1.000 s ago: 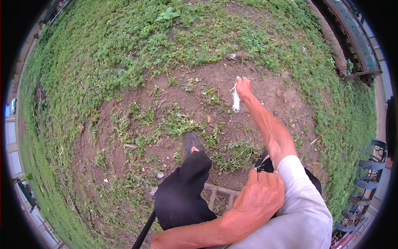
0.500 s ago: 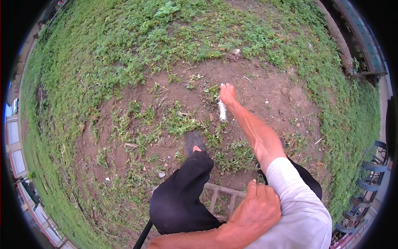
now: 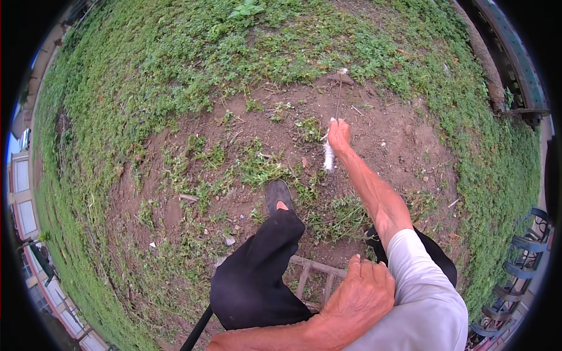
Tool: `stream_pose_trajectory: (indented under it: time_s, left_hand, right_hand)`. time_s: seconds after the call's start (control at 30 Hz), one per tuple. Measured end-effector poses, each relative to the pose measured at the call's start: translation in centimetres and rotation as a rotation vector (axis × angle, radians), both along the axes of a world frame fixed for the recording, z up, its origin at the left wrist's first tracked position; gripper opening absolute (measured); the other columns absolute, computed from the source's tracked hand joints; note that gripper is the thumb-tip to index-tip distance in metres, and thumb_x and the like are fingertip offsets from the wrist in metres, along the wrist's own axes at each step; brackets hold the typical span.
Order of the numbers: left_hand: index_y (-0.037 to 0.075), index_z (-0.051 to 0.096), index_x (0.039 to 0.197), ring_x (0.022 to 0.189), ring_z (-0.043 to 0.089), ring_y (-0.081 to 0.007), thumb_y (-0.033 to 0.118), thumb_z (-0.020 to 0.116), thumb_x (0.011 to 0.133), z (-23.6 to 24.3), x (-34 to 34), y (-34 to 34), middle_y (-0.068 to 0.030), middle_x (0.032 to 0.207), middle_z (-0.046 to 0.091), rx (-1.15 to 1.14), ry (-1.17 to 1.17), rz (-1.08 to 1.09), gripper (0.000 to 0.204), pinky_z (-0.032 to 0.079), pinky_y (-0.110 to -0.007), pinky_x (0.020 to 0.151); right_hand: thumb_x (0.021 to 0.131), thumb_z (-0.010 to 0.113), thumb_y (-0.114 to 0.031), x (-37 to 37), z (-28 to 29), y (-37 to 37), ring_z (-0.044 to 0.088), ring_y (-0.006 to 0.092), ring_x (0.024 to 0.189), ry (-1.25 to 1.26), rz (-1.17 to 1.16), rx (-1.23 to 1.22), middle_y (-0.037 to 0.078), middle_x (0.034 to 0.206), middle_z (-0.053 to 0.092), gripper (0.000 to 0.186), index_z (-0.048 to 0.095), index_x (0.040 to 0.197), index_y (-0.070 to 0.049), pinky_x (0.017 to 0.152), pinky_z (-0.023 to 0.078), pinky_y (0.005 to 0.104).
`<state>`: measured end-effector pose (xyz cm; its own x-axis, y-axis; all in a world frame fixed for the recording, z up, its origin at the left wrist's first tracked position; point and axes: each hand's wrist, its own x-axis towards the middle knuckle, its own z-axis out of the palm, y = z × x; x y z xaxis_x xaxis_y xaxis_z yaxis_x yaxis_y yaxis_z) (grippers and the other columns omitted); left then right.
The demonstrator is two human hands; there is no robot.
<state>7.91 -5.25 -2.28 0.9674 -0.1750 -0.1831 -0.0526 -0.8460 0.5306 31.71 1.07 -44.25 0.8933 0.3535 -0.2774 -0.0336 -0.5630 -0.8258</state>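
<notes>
So the thing in play is a hand hoe (image 3: 339, 98) with a thin rod for a shaft and a grip wrapped in something white. Its head is out ahead of the person, right about where the bare soil (image 3: 404, 137) gives way to green weeds (image 3: 234, 64). Can't tell if the blade is biting in or just above the dirt.

The right hand (image 3: 339, 135) has its fingers wrapped round the hoe where the rod meets the white part, and the end of the grip pokes out toward the person, just beside the wrist.

Left hand (image 3: 364, 285) is back near the body, knuckles up, next to the light grey sleeve (image 3: 424, 278). Its fingers curl under, so no idea how tight they are or if there's anything in there.

Around that: a tangle of weeds (image 3: 341, 220) on the dirt between the feet, a dark shoe (image 3: 278, 196) left of it, black trousers (image 3: 257, 269), and a wooden frame (image 3: 318, 266) between the legs. Far right there's a row of curved blue metal bars (image 3: 521, 271), plus a rusty pipe (image 3: 485, 61) upper right.
</notes>
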Motion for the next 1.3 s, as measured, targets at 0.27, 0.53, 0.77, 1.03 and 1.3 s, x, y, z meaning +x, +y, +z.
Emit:
stream_pose_trajectory:
  time_s: [0.27,0.53,0.77,1.03,1.3]
  left_hand:
    - [-0.001,0.064,0.083,0.073,0.057,-0.0246,0.015,0.059,0.074,0.7,0.6,-0.3,-0.0109,0.071,0.057,0.076,-0.085,-0.034,0.019,0.046,-0.044,0.083]
    - [-0.001,0.065,0.082,0.07,0.058,-0.023,0.015,0.06,0.075,-0.3,-0.1,-0.1,-0.0097,0.07,0.058,0.037,-0.092,0.066,0.018,0.048,-0.045,0.086]
    - [-0.003,0.064,0.084,0.072,0.057,-0.0258,0.014,0.058,0.075,-0.5,-0.5,-0.1,-0.0133,0.072,0.059,0.071,-0.085,0.066,0.021,0.047,-0.045,0.085]
    - [-0.004,0.065,0.083,0.072,0.057,-0.0263,0.014,0.058,0.075,0.0,-0.1,0.1,-0.0143,0.072,0.058,0.04,-0.064,0.038,0.021,0.047,-0.047,0.088]
    - [-0.004,0.065,0.086,0.074,0.06,-0.027,0.013,0.057,0.077,0.1,0.6,0.2,-0.015,0.074,0.06,0.031,-0.034,-0.01,0.02,0.047,-0.047,0.091]
  right_hand:
    - [0.092,0.054,-0.029,-0.4,-1.8,5.1,0.065,0.0447,0.078,-0.108,-0.051,-0.027,0.026,0.079,0.065,0.035,0.06,0.08,0.004,0.068,0.05,0.0524]
    - [0.094,0.054,-0.032,-7.3,-1.2,1.4,0.06,0.0291,0.061,-0.043,0.355,0.031,0.016,0.064,0.058,0.034,0.058,0.081,0.0,0.058,0.045,0.0462]
    - [0.093,0.054,-0.03,-3.5,-0.8,3.9,0.064,0.0389,0.072,-0.05,0.01,-0.03,0.022,0.073,0.063,0.033,0.06,0.086,0.002,0.065,0.048,0.0493]
    - [0.093,0.053,-0.027,-0.6,-1.1,7.0,0.064,0.0477,0.082,-0.191,0.196,-0.115,0.03,0.079,0.064,0.033,0.059,0.083,0.003,0.072,0.049,0.0541]
    - [0.094,0.053,-0.024,0.5,-1.2,4.5,0.064,0.0488,0.08,-0.255,0.297,-0.097,0.032,0.077,0.062,0.032,0.058,0.082,0.004,0.068,0.048,0.0543]
